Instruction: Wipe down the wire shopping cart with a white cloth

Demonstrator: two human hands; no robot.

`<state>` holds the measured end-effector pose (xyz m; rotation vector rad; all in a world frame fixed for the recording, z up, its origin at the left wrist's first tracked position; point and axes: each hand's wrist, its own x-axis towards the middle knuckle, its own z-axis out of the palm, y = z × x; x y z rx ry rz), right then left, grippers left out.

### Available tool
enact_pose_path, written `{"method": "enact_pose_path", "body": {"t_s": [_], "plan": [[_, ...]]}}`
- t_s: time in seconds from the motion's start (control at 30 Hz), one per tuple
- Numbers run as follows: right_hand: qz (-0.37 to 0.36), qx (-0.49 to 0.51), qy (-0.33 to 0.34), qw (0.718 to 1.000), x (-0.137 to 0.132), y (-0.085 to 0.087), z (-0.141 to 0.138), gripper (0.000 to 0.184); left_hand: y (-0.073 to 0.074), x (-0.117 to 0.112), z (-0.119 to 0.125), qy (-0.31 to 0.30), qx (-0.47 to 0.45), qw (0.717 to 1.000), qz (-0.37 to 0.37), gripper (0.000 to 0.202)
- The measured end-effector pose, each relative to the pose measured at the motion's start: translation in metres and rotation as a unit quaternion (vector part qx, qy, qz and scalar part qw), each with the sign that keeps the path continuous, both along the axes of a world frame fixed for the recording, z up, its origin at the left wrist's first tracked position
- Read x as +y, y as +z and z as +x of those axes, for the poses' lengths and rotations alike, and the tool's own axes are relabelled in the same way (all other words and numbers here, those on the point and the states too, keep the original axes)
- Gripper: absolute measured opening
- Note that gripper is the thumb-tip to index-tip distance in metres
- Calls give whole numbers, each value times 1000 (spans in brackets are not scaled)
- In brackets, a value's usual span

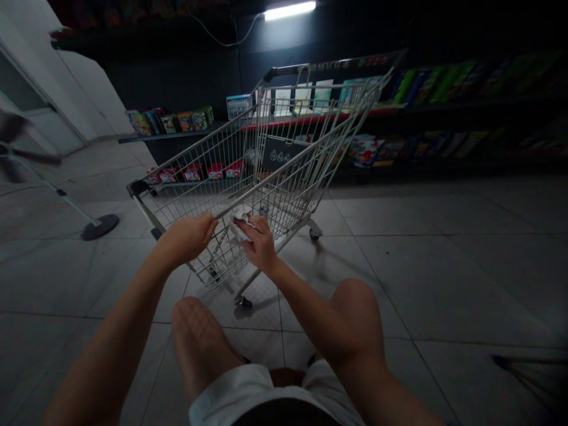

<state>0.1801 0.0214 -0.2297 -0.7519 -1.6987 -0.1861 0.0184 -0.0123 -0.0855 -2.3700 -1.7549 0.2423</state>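
Note:
A silver wire shopping cart (pixel 284 154) stands on the tiled floor in front of me, tilted in the view. My left hand (pixel 189 235) is closed round the cart's top rim near its front corner. My right hand (pixel 260 241) grips a crumpled white cloth (pixel 241 218) and presses it against the same wire rim. I am crouched low, with both bare knees showing below my arms.
Dark shelves (pixel 444 112) with colourful boxes and packets line the back wall behind the cart. A stand with a round black base (pixel 100 226) is on the floor at the left. Grey tiles (pixel 444 266) stretch out to the right. A tube light (pixel 289 9) glows overhead.

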Motion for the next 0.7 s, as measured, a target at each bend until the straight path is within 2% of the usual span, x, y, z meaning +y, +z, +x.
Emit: {"method": "enact_pose_path", "body": {"t_s": [0.1, 0.17, 0.23, 0.33, 0.4, 0.5, 0.6, 0.7], "plan": [[19, -42, 20, 999, -9, 38, 1, 40, -1, -1, -1, -6, 8, 1000, 1, 43], [21, -108, 12, 994, 3, 58, 6, 38, -2, -2, -2, -8, 12, 1000, 5, 42], [7, -144, -10, 990, 26, 70, 19, 37, -3, -3, -2, -6, 5, 1000, 6, 42], [-35, -88, -74, 993, 59, 76, 44, 37, -2, -4, -1, -1, -6, 1000, 12, 41], [-48, -56, -85, 994, 65, 77, 51, 37, -2, -4, 1, -1, -4, 1000, 16, 41], [-27, -121, -16, 992, 46, 80, 35, 35, -3, -4, 2, -5, -10, 1000, 17, 42], [-3, -216, 45, 975, 32, 85, 22, 37, -3, -5, 1, -10, -18, 1000, 19, 43], [-15, -231, 15, 973, 55, 94, 49, 34, -2, -7, -4, -9, -10, 1000, 8, 41]]}}
